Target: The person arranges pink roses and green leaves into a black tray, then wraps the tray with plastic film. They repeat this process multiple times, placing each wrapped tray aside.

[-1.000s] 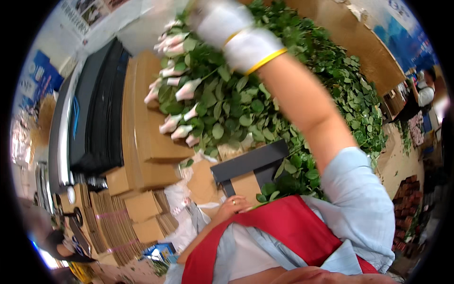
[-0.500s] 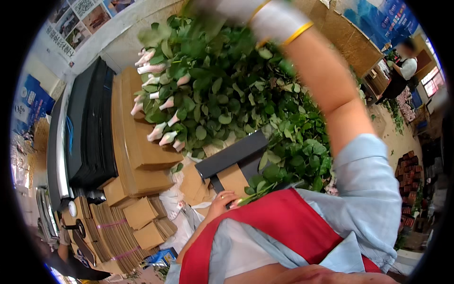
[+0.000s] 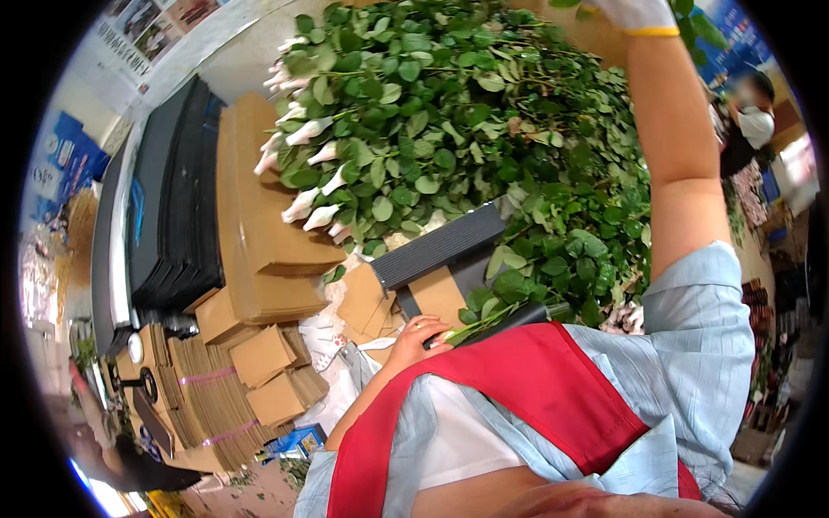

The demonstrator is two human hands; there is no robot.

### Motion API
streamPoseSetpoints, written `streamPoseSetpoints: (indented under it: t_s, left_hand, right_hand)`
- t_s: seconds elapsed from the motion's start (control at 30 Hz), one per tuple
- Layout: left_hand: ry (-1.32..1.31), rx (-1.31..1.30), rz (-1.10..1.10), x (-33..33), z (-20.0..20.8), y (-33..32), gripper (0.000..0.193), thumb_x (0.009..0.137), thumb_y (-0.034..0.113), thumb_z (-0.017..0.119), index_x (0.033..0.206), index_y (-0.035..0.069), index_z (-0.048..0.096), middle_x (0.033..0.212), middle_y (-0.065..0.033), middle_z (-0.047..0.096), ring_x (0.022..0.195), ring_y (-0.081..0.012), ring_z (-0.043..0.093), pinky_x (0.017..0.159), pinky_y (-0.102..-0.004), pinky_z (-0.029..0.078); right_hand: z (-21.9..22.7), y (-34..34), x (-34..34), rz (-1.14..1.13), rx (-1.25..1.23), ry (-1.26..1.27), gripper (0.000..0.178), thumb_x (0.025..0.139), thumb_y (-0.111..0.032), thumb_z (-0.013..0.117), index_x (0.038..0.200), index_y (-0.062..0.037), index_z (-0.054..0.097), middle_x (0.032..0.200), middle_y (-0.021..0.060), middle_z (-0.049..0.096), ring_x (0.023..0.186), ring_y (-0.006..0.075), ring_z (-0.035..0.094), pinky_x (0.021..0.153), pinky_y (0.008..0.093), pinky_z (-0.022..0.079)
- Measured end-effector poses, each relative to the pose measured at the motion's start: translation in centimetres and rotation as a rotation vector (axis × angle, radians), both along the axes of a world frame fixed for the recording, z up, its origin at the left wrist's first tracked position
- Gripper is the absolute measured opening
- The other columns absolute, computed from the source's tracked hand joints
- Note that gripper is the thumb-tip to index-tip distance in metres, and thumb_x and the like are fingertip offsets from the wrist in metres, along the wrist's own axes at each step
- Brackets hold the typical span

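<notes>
My left hand [image 3: 417,344], bare with a ring, is low in the middle with its fingers curled round the ends of green rose stems [image 3: 471,331]. Their leaves spread to the right, beside a black ridged board [image 3: 440,246]. At the upper right edge my right hand [image 3: 637,12], in a white glove with a yellow cuff, is partly cut off. Leaves of a rose stem [image 3: 704,30] stick out on both sides of it; its fingers are mostly hidden. Between the hands lies a large pile of leafy roses [image 3: 449,129], their pale wrapped heads [image 3: 308,131] toward the left.
Left of the roses stand brown cardboard [image 3: 250,207] and a stack of black sheets [image 3: 177,198]. Bundled flat cartons [image 3: 211,393] lie below. A blue packet [image 3: 298,442] is near my left elbow. A co-worker [image 3: 749,129] stands at the far right; another person [image 3: 129,457] is lower left.
My right arm has swung right, off the top of the rose pile to the upper right edge, with leaves at the glove. My left hand stays nearly in place; the whole view has shifted slightly.
</notes>
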State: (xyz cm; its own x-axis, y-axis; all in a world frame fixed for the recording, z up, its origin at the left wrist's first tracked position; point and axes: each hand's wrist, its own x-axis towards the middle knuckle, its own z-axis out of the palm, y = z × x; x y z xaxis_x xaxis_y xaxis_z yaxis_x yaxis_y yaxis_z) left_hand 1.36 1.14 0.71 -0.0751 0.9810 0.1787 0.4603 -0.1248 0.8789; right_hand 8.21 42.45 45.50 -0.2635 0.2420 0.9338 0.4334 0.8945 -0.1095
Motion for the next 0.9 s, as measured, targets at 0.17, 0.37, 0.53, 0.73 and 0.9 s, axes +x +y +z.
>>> streamPoseSetpoints:
  t_s: [0.17, 0.37, 0.53, 0.73, 0.9]
  left_hand:
    - [-0.103, -0.072, -0.006, 0.0, 0.4, -0.4, 0.036, 0.077, 0.013, 0.080, 0.111, 0.006, 0.070, 0.108, -0.0089, 0.068, 0.117, -0.0288, 0.057, 0.097, -0.0393, 0.048]
    - [-0.145, -0.153, -0.053, -0.6, 0.0, -0.6, 0.040, 0.081, 0.012, 0.075, 0.121, 0.011, 0.069, 0.117, -0.0092, 0.066, 0.120, -0.0289, 0.056, 0.099, -0.0375, 0.048]
    - [-0.189, -0.135, 0.042, -1.9, 5.2, -1.7, 0.037, 0.083, 0.012, 0.076, 0.120, 0.011, 0.070, 0.121, -0.0155, 0.066, 0.117, -0.0243, 0.061, 0.096, -0.0362, 0.050]
    - [0.450, 0.547, 0.610, -16.8, 15.0, 12.2, 0.019, 0.089, 0.008, 0.067, 0.108, 0.004, 0.067, 0.096, -0.0147, 0.070, 0.088, -0.0326, 0.068, 0.079, -0.0391, 0.053]
    - [1.006, 0.075, 0.574, -27.6, 13.8, 20.9, 0.042, 0.087, 0.012, 0.068, 0.128, 0.012, 0.061, 0.120, -0.0164, 0.064, 0.110, -0.0350, 0.061, 0.096, -0.0445, 0.048]
  right_hand:
    - [-10.8, -3.9, -8.6, 0.345, -0.130, -0.353, 0.030, 0.085, -0.018, 0.067, 0.114, -0.0099, 0.065, 0.094, 0.0159, 0.070, 0.087, 0.0329, 0.068, 0.078, 0.0406, 0.055]
    - [-21.7, -5.0, -18.9, 0.247, -0.620, -0.900, 0.072, 0.077, -0.019, 0.072, 0.144, -0.0224, 0.045, 0.119, 0.0203, 0.066, 0.109, 0.0349, 0.065, 0.097, 0.0408, 0.052]
    - [-11.6, -2.9, -10.4, 0.231, -0.614, -0.699, 0.041, 0.080, -0.014, 0.069, 0.121, -0.0187, 0.067, 0.103, 0.0127, 0.073, 0.092, 0.0275, 0.070, 0.080, 0.0393, 0.057]
    - [-4.6, 3.7, 17.5, -0.473, -0.455, -0.553, 0.044, 0.080, -0.014, 0.070, 0.123, -0.0177, 0.064, 0.107, 0.0134, 0.071, 0.096, 0.0293, 0.069, 0.081, 0.0401, 0.057]
    - [-5.5, 4.4, 27.7, -0.730, -0.525, -0.524, 0.047, 0.079, -0.015, 0.070, 0.125, -0.0169, 0.062, 0.110, 0.0140, 0.070, 0.099, 0.0308, 0.068, 0.082, 0.0407, 0.057]
